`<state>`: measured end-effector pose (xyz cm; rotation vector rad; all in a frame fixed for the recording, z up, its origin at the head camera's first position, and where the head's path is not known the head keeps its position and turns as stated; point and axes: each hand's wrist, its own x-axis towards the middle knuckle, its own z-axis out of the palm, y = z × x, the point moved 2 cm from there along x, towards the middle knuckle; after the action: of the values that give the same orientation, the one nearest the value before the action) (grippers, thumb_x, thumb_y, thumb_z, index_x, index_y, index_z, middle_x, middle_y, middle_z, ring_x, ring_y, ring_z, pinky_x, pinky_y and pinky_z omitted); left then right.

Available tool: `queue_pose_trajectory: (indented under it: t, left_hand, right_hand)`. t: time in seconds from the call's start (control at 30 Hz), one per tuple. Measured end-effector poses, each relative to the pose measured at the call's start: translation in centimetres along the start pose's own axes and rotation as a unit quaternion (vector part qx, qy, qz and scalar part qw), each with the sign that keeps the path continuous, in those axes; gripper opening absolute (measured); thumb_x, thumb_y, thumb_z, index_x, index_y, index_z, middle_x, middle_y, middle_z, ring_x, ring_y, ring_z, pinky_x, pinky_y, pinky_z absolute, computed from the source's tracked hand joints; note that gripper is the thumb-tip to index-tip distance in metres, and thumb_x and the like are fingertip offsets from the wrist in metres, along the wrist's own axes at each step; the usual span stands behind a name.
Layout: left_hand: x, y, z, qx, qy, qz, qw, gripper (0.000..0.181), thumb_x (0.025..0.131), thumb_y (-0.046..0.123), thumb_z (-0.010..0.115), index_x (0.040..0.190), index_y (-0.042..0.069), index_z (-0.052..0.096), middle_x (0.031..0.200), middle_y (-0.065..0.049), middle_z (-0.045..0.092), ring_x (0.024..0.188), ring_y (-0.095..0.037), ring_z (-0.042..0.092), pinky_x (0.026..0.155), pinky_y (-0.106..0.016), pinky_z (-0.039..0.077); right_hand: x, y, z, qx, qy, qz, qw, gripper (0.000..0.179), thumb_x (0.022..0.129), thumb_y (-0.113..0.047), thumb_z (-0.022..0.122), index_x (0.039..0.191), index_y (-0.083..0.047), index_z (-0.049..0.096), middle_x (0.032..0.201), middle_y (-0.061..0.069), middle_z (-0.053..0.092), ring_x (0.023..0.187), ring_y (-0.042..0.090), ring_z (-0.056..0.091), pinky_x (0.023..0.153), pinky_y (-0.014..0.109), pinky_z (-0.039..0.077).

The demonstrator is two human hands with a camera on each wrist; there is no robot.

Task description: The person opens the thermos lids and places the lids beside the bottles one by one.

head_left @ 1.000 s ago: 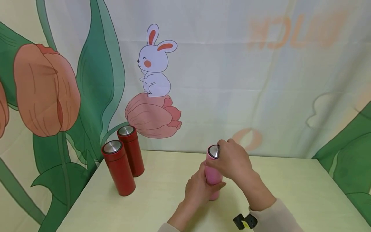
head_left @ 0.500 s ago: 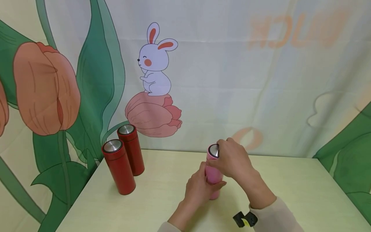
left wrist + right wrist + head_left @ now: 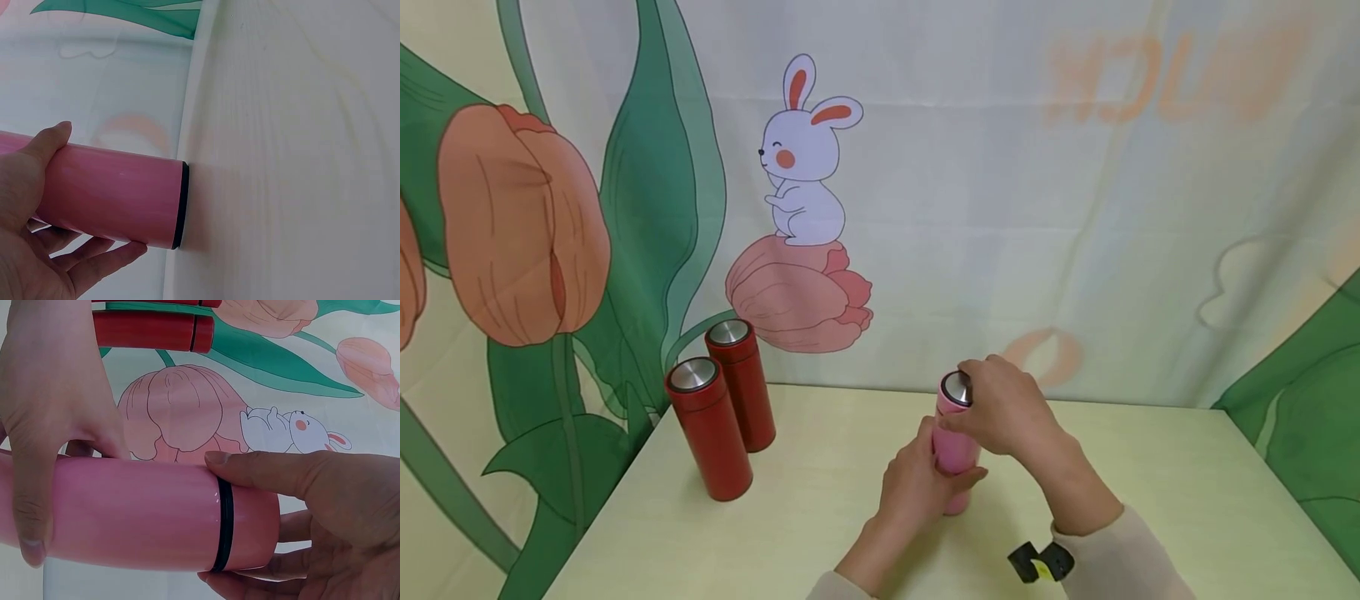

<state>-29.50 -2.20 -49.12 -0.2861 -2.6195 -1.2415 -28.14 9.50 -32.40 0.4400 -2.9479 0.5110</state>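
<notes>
A pink thermos bottle [image 3: 955,450] stands upright at the middle of the table. My left hand [image 3: 912,487] wraps round its body, thumb on one side and fingers on the other. The left wrist view shows the thermos's black-rimmed base [image 3: 182,206] right at the table surface. From above and the right, my right hand [image 3: 1006,407] grips the lid [image 3: 255,528], whose round steel top [image 3: 957,387] is partly hidden by the fingers. A black ring [image 3: 225,525] shows between lid and body in the right wrist view, with my right thumb reaching over it.
Two red thermos bottles stand upright at the table's left, the front one [image 3: 715,442] overlapping the rear one [image 3: 748,392]. Behind the pale table [image 3: 820,500] hangs a cloth backdrop [image 3: 970,208] printed with tulips and a rabbit.
The right thumb has shifted slightly to the right across the lid end. Both hands keep their holds on the pink thermos, and the head view has drifted a little.
</notes>
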Motion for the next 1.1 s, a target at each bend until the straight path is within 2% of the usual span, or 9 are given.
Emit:
queue_pose_trajectory:
  t: [0.4, 0.63, 1.1]
  left_hand:
    - [0.2, 0.2, -0.3, 0.002, 0.005, 0.006, 1.0, 0.065, 0.076, 0.06, 0.086, 0.118, 0.025, 0.051, 0.096, 0.005, 0.074, 0.08, -0.015, 0.071, 0.063, -0.031, 0.049]
    - [0.3, 0.2, -0.3, -0.008, -0.002, 0.002, 1.0, 0.066, 0.077, 0.062, 0.085, 0.119, 0.025, 0.051, 0.099, 0.005, 0.074, 0.083, -0.013, 0.071, 0.066, -0.03, 0.051]
    - [0.1, 0.0, -0.1, -0.017, -0.008, -0.005, 0.9998, 0.066, 0.077, 0.058, 0.087, 0.12, 0.024, 0.051, 0.103, 0.003, 0.076, 0.087, -0.016, 0.073, 0.069, -0.034, 0.053]
  right_hand:
    - [0.4, 0.2, -0.6, 0.011, -0.026, -0.014, 0.9995, 0.048, 0.08, -0.03, 0.089, 0.115, -0.004, 0.07, 0.1, 0.008, 0.07, 0.092, 0.025, 0.066, 0.077, 0.041, 0.056]
    - [0.7, 0.5, -0.8, 0.026, -0.046, -0.013, 0.9985, 0.074, 0.081, -0.028, 0.089, 0.142, 0.0, 0.059, 0.121, 0.016, 0.071, 0.107, 0.029, 0.068, 0.088, 0.044, 0.057]
    - [0.6, 1.0, -0.5, 0.042, -0.053, -0.016, 0.9976, 0.073, 0.081, -0.023, 0.088, 0.145, -0.005, 0.059, 0.132, 0.017, 0.068, 0.113, 0.029, 0.066, 0.09, 0.043, 0.056]
